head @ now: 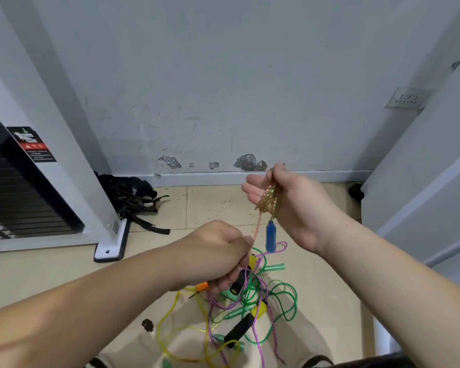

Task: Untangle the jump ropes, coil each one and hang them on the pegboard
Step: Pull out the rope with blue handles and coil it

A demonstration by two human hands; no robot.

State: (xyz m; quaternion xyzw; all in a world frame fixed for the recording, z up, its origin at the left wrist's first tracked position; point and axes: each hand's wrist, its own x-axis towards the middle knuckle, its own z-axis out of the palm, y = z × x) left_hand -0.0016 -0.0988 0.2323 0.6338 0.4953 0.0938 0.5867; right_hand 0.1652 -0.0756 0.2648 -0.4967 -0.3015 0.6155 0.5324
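Note:
A tangle of jump ropes lies on the tiled floor below my hands: green, yellow and purple cords with black, green and yellow handles. My right hand is raised above the pile and holds several loops of a pale orange rope across its palm, thumb over them. A blue handle hangs from that coil. My left hand is lower and grips the free run of the same orange rope, which stretches up to the coil. An orange handle pokes out under my left hand. No pegboard is in view.
A white machine frame with a black weight stack stands on the left, its foot bolted to the floor. Black straps lie by the wall. A white panel closes off the right side. A wall socket sits high right.

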